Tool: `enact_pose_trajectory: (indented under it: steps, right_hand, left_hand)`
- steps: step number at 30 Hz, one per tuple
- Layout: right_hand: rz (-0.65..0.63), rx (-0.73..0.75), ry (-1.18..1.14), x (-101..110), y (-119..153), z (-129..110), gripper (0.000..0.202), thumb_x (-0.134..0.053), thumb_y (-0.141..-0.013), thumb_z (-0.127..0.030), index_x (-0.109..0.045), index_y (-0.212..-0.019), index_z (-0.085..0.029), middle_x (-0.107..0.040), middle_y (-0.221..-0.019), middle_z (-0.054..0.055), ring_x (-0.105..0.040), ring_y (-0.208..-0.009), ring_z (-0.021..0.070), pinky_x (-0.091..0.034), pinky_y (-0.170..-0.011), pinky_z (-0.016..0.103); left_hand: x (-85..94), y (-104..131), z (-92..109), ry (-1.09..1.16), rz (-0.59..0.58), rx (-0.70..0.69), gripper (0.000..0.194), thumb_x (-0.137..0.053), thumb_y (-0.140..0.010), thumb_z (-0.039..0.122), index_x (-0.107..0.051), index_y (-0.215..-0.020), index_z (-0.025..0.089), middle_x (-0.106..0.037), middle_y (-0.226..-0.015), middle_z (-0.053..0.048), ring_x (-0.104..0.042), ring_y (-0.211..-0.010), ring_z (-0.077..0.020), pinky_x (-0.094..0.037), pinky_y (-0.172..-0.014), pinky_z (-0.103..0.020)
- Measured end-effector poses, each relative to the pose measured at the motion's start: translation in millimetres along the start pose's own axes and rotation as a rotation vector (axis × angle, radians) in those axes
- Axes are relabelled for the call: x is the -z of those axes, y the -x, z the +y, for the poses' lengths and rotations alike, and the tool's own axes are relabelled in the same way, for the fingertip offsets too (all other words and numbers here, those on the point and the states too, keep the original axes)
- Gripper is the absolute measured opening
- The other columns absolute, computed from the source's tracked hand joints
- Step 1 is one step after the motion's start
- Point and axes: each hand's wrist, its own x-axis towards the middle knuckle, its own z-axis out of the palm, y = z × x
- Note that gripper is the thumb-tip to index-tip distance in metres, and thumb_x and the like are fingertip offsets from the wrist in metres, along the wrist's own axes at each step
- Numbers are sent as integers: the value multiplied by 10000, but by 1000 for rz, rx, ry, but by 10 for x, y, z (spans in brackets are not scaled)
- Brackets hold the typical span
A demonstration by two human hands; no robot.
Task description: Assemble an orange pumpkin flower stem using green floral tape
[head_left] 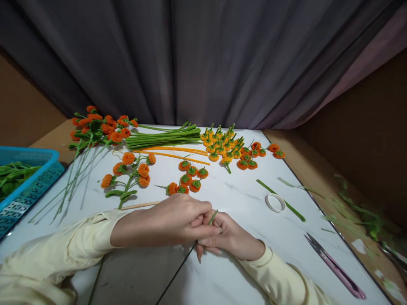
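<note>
My left hand [181,218] and my right hand [230,235] meet over the near part of the white table, fingers pinched together. Between them a short piece of green pipe cleaner [213,217] pokes up; its lower part is hidden by my fingers. Just beyond my left hand lie several small orange pipe-cleaner pumpkins [185,180] with green tops. A thin wooden stick [141,205] extends out past my left wrist. To the left rests a green stem [129,182] bearing several orange pumpkins and leaves.
Green pipe cleaners [165,137] lie bundled at the back, beside yellow pumpkins [222,144] and orange pipe cleaners [178,156]. Finished orange sprays [101,127] sit back left, near a blue basket [54,163]. On the right are a white tape ring [269,202] and pink-handled snips [338,271].
</note>
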Motion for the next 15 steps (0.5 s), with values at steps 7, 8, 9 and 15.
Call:
enact_pose_trajectory:
  steps: [7, 8, 9, 15]
  right_hand:
    - [25, 24, 61, -56, 45, -53, 454, -703, -777, -310, -337, -1023, -203, -589, -680, -53, -537, -561, 53, -358, -496, 163]
    - [37, 29, 61, -65, 52, -56, 507, -705, -779, -299, -304, -1078, -214, -588, -684, -59, -525, -559, 47, -362, -502, 162]
    - [48, 32, 59, -71, 59, -59, 564, -700, -786, -288, -262, -1134, -226, -591, -684, -65, -493, -529, 36, -357, -493, 156]
    - [70, 63, 16, -86, 113, -63, 908, -671, -819, -298, 44, -1378, -279, -606, -644, -78, -474, -436, 43, -393, -453, 166]
  left_hand:
    - [-5, 8, -71, 231, 23, 13, 292, -484, -868, 341, -470, -638, 161, -406, -548, 65, -362, -517, -71, -252, -486, -187]
    - [-11, 8, -90, 241, 27, 12, 297, -478, -873, 347, -472, -641, 161, -420, -573, 59, -380, -540, -76, -269, -502, -189]
    - [-19, 8, -105, 236, 41, 5, 296, -473, -876, 344, -477, -644, 160, -438, -615, 47, -406, -580, -84, -294, -531, -191]
    - [-165, -15, -89, 194, 183, -75, 256, -378, -917, 268, -485, -707, 165, -459, -863, -15, -468, -823, -131, -383, -762, -247]
